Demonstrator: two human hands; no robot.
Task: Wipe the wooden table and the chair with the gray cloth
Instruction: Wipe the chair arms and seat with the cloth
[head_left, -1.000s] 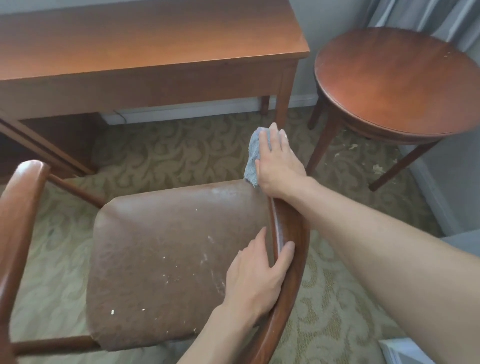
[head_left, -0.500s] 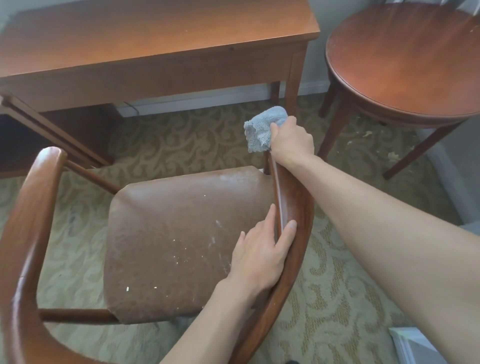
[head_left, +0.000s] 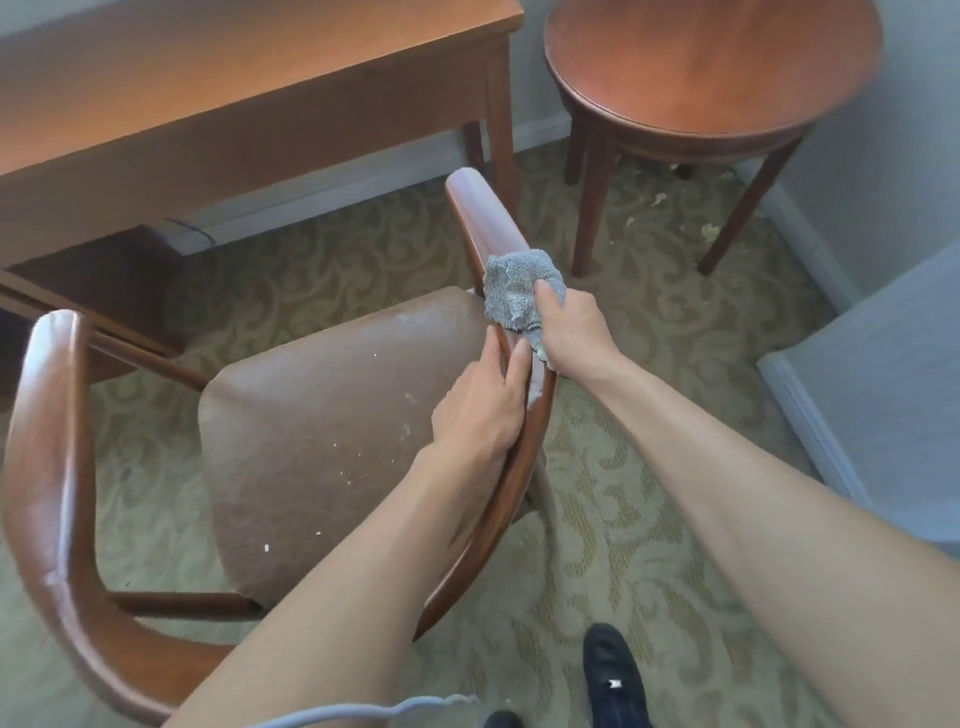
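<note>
Gray cloth (head_left: 517, 291): fluffy, bunched; right hand (head_left: 571, 332) grips it.

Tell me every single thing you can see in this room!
chair: one, brown seat with white specks, reddish wooden arms, in the middle
gray cloth: one, bunched on the chair's right arm
wooden table: one, orange-brown, rectangular, top left
round table: one, reddish brown, top right
carpet: beige with swirls, all over the floor
crumbs: a few, pale, on the carpet under the round table
cord: one, gray, bottom edge
shoe: one whole, black, bottom; part of a second beside it
left hand: holds the chair's right arm
right hand: grips the gray cloth
</note>
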